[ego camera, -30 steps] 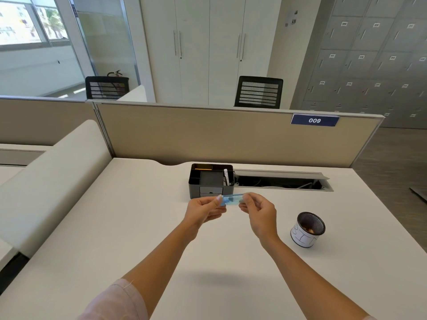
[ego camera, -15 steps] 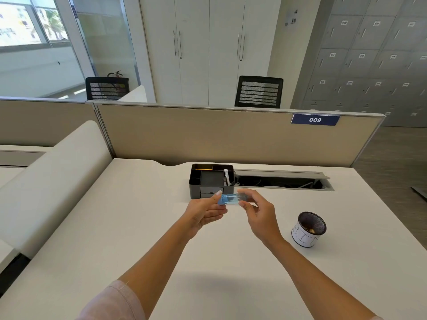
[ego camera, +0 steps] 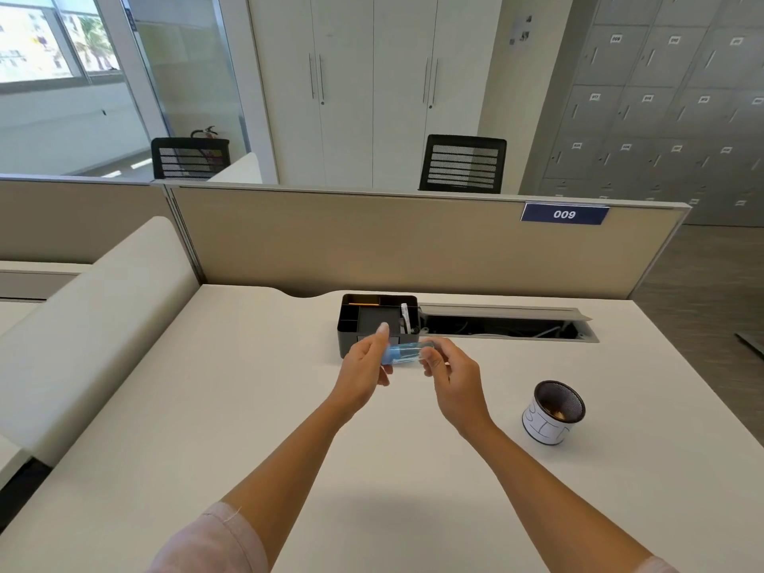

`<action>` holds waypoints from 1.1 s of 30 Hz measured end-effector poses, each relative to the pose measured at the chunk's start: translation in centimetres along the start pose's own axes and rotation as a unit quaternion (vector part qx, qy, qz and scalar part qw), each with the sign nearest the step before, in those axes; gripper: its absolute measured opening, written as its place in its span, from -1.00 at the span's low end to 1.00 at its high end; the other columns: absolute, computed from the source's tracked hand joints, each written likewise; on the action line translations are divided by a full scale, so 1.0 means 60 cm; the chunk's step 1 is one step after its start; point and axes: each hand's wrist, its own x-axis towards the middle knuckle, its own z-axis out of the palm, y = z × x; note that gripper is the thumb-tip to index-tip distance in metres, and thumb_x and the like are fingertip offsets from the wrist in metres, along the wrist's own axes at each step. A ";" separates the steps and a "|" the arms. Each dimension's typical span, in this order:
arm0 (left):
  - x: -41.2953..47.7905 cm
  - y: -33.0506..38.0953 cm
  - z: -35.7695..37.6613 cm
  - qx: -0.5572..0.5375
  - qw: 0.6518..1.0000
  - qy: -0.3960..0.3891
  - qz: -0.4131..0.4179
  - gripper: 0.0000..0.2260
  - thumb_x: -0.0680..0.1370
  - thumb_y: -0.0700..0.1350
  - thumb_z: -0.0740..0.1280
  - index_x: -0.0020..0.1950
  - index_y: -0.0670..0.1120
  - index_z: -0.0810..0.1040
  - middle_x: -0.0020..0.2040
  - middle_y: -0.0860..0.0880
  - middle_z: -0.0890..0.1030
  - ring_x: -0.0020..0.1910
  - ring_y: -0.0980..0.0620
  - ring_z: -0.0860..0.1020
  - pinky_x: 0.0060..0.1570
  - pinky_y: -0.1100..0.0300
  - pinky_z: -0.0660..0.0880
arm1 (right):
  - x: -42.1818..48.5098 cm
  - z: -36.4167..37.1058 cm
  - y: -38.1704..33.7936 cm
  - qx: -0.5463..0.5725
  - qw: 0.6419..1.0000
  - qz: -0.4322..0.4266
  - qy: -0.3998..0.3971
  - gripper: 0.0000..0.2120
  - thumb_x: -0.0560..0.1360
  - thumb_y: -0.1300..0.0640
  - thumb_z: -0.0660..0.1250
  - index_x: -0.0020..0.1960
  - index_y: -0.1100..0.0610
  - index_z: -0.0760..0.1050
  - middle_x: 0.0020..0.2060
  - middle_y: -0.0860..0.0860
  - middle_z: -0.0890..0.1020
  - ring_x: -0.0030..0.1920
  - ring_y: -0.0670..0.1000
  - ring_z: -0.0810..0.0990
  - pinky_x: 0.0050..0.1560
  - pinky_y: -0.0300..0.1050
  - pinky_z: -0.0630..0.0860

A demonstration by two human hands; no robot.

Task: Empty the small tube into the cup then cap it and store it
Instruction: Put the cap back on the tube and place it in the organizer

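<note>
A small clear tube with a blue cap end lies level between both hands, above the white desk and just in front of the black organizer. My left hand pinches the blue cap end. My right hand grips the clear end with its fingertips. The cup, dark mesh inside with a white label around it, stands on the desk to the right of my right hand, and something small and brownish lies in its bottom.
The black organizer has several compartments, one holding a white item. An open cable trough runs along the desk's back edge, behind it a beige partition. A cream padded divider borders the left side.
Both hands have lifted slightly toward the organizer with the tube. My left thumb and fingers have shifted around the blue cap end; the right fingers have regripped the clear end.
</note>
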 end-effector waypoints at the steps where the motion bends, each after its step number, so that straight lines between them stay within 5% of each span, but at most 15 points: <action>1: 0.000 -0.001 0.000 0.012 1.000 0.005 -0.001 -0.56 0.64 0.19 0.02 -0.14 -0.07 0.52 -0.30 -0.06 0.53 -0.34 0.07 0.49 -0.34 0.29 0.49 | 0.000 0.003 0.000 0.015 1.000 0.016 0.004 -0.84 0.61 0.08 0.19 0.07 0.09 0.52 -0.13 0.07 0.63 -0.14 0.06 0.59 -0.17 -0.30 0.55; 5: 0.001 -0.006 -0.001 0.076 0.997 0.009 -0.004 -0.34 0.57 0.33 -0.07 -0.12 -0.19 0.56 -0.38 -0.01 0.46 -0.39 0.08 0.41 -0.33 0.14 0.37 | 0.003 0.009 -0.003 0.039 0.998 0.036 0.019 -0.81 0.61 0.05 0.18 0.04 0.10 0.52 -0.19 0.05 0.63 -0.15 0.06 0.61 -0.17 -0.27 0.58; 9: 0.004 -0.008 0.005 0.109 0.992 0.069 -0.004 -0.44 0.62 0.25 -0.06 -0.22 -0.12 0.50 -0.37 -0.02 0.48 -0.35 0.07 0.44 -0.28 0.13 0.38 | 0.004 0.014 -0.002 -0.011 1.000 -0.004 0.014 -0.75 0.59 -0.08 0.14 -0.11 0.05 0.47 -0.31 0.02 0.57 -0.31 -0.01 0.52 -0.31 -0.09 0.49; 13: 0.009 0.004 0.010 0.111 0.992 0.062 0.004 -0.55 0.67 0.10 -0.01 -0.29 -0.07 0.44 -0.30 -0.09 0.50 -0.30 0.05 0.43 -0.17 0.06 0.41 | 0.003 0.019 0.002 -0.064 0.997 -0.036 0.019 -0.68 0.60 -0.09 0.07 -0.32 -0.10 0.29 -0.48 -0.11 0.37 -0.44 -0.10 0.36 -0.46 -0.30 0.26; 20: 0.025 0.006 -0.004 0.192 0.981 0.002 0.021 -0.57 0.68 0.06 -0.01 0.09 -0.22 0.53 -0.01 -0.26 0.61 -0.09 -0.09 0.50 0.06 -0.08 0.49 | 0.022 0.014 0.007 -0.066 0.997 -0.026 0.021 -0.64 0.51 -0.18 0.01 -0.40 -0.07 0.27 -0.52 -0.11 0.31 -0.44 -0.11 0.36 -0.45 -0.30 0.25; 23: 0.032 0.012 -0.008 0.155 0.988 0.011 -0.005 -0.60 0.66 0.08 0.02 0.00 -0.17 0.51 -0.09 -0.15 0.55 -0.08 -0.09 0.48 0.13 -0.08 0.45 | 0.034 0.017 0.005 -0.059 0.998 0.003 0.014 -0.60 0.58 -0.10 0.07 -0.40 -0.02 0.28 -0.51 -0.08 0.31 -0.45 -0.09 0.29 -0.41 -0.24 0.20; 26: 0.040 0.008 -0.010 0.151 0.988 0.000 -0.011 -0.64 0.67 0.09 -0.01 -0.06 -0.10 0.44 -0.12 -0.11 0.53 -0.13 -0.03 0.47 0.02 -0.03 0.45 | 0.043 0.022 0.007 -0.052 0.998 0.031 -0.011 -0.58 0.65 0.08 0.09 -0.39 0.04 0.30 -0.49 -0.03 0.33 -0.43 -0.06 0.29 -0.38 -0.15 0.23; 30: 0.053 -0.005 -0.023 0.174 0.984 -0.035 0.004 -0.56 0.67 0.13 -0.08 -0.13 -0.06 0.46 -0.30 -0.03 0.49 -0.30 0.04 0.44 -0.23 0.12 0.40 | 0.061 0.028 0.024 -0.027 0.994 0.069 -0.078 -0.52 0.63 -0.06 0.06 -0.25 0.28 0.44 -0.38 0.07 0.42 -0.33 -0.01 0.37 -0.28 -0.08 0.32; 33: 0.073 0.000 -0.047 0.200 0.977 -0.052 0.054 -0.49 0.65 0.19 -0.07 -0.30 -0.02 0.45 -0.38 0.02 0.51 -0.41 0.08 0.46 -0.30 0.10 0.45 | 0.098 0.032 0.037 -0.020 0.990 0.098 -0.096 -0.51 0.62 -0.13 0.05 -0.10 0.26 0.50 -0.29 0.05 0.49 -0.23 0.01 0.45 -0.16 -0.05 0.40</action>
